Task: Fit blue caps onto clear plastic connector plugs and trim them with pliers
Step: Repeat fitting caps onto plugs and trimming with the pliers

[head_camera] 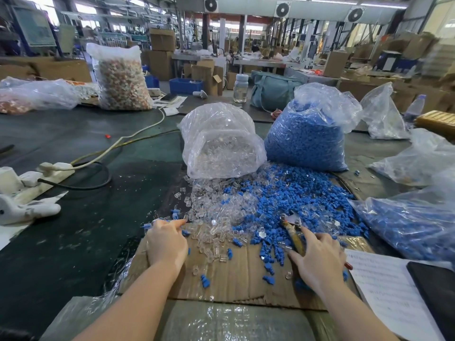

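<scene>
Now, line by line:
Left hand: mine, lying palm down on the cardboard, fingers loosely bent and reaching into the near left edge of the clear plugs; I cannot tell whether they hold a piece.
Right hand: mine, palm down with fingers spread, resting over the pliers; forefinger and thumb straddle the yellowish handle, not clearly wrapped round it.
Pliers: lying on the pile, metal head pointing away from me among blue and clear pieces.
Plugs: a loose heap spilled on the cardboard, just in front of their bag.
Caps: a blue heap right of the plugs, mixing with them in the middle; a few strays lie nearer me.
Cap bag: standing open behind the blue heap, beside the plug bag.
Second blue bag: lying at the right.
Paper: printed sheet by my right wrist.
Power strip: far left, cords trailing across the dark table.
</scene>
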The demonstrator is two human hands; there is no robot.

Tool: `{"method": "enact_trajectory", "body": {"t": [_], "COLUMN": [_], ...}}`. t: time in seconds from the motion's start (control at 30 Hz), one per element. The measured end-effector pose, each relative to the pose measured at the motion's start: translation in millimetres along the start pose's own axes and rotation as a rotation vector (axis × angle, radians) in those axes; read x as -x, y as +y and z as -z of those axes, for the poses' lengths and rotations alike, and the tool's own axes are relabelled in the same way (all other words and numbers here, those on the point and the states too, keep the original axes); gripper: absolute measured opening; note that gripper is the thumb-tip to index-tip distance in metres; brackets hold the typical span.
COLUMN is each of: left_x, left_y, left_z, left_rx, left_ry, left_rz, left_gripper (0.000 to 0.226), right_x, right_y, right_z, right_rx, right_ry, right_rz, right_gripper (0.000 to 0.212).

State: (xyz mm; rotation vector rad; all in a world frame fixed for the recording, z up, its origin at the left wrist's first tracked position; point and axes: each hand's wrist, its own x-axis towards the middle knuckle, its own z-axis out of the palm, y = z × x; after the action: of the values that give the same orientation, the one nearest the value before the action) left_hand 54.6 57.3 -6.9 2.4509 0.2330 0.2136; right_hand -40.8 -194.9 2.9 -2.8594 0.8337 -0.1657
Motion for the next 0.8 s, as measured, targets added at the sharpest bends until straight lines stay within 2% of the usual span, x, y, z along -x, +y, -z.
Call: {"method": "enact_trajectory", "body": {"t": [0.17, 0.37, 0.5, 0.67, 0.8], "left_x": [13, 38, 51, 70, 81], "left_y": [9, 23, 33, 45, 49], "left_z": [0, -12, -22, -37, -46], "left_rx": [-0.077, 0.038, 0.09, 0.074, 0.034], "left_ry": [0.009, 0.0, -0.018, -0.084, -0.106], "left_rz": [-0.005, -0.152, -0.242, -0.358, -0.399], "left_gripper": [0.032, 0.023, 0.02, 0.021, 0.023], "right_x": [1, 5, 10, 10, 8], "right_y": [3, -1, -15, -39, -49], "right_z": [-3, 0, -2, -11, -19], "right_rx": [0.053, 0.044, -0.028, -0.065, -0.043], "right_ry": [0.015, 0.027, 0.146, 0.12, 0.119], "right_rz": [0.027, 0.022, 0.178, 0.254, 0.277], "right_gripper": [0.072, 0.069, 0.05, 0.027, 0.036]}}
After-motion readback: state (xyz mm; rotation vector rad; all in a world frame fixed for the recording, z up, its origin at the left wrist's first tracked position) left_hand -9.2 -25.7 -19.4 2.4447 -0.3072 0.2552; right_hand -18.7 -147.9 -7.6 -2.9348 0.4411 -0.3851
